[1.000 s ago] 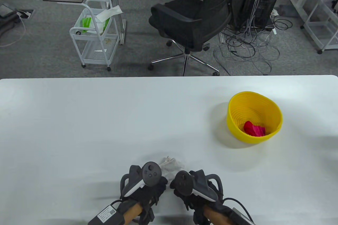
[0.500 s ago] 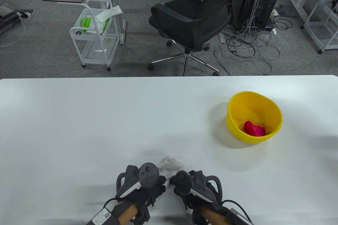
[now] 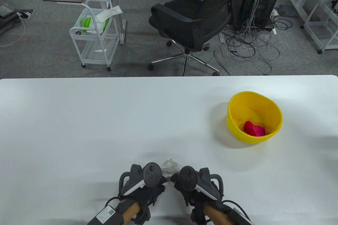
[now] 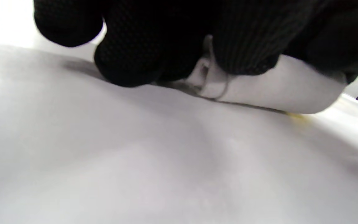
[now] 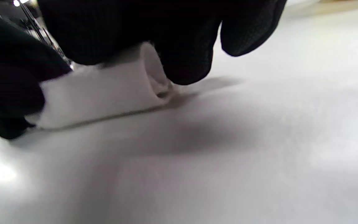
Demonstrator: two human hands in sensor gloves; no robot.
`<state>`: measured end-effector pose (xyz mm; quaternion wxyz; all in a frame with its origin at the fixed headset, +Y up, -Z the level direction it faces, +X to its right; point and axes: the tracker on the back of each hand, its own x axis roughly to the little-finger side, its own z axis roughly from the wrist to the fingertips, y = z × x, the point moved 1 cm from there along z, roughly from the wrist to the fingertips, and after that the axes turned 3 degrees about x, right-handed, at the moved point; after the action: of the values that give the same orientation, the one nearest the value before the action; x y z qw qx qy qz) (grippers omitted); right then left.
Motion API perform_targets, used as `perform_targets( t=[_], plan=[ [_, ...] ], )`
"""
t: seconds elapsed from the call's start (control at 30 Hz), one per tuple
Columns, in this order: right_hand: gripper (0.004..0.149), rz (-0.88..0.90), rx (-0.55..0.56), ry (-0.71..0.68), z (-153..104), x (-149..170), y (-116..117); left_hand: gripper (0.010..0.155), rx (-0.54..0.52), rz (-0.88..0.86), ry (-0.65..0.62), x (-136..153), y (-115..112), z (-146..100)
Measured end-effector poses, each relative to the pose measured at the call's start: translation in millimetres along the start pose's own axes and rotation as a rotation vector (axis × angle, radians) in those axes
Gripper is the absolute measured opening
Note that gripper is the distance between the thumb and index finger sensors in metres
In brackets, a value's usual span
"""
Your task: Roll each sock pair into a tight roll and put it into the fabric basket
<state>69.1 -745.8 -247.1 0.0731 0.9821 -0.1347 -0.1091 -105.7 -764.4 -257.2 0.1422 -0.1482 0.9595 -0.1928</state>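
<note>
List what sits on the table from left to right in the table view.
left hand → white sock roll → right hand → yellow basket, holding the red sock roll.

Smooth matt white counter [image 3: 79, 119]. White soft knit cloth sock roll [image 5: 104, 93], near centre. Black textured mesh-knit cloth gloves on left hand [image 3: 144, 186] and right hand [image 3: 196, 188]; matt black and white plastic trackers. Ribbed, matt yellow basket [image 3: 239, 132] at right, holding pink cloth roll [image 3: 254, 128].
</note>
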Motion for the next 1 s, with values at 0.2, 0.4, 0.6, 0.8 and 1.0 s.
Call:
perform_targets(
  t=[0.2, 0.4, 0.6, 0.8, 1.0],
  plan=[
    [0.041, -0.064, 0.024, -0.107, -9, -13, -9, 0.045, 0.009, -0.031, 0.006, 2, 0, 1],
    [0.045, -0.152, -0.039, -0.082, -6, -13, 5, 0.047, -0.021, -0.012, 0.013, 1, -1, -1],
    [0.050, -0.155, -0.065, -0.043, -3, -9, 9, 0.049, -0.094, -0.071, 0.028, 3, 19, -10],
    [0.053, -0.161, -0.057, -0.017, -1, -8, 13, 0.049, -0.039, -0.093, -0.040, -1, 16, -13],
    [0.056, -0.210, -0.036, -0.006, 0, -9, 18, 0.056, -0.034, 0.001, -0.010, -3, 4, -5]
  ],
)
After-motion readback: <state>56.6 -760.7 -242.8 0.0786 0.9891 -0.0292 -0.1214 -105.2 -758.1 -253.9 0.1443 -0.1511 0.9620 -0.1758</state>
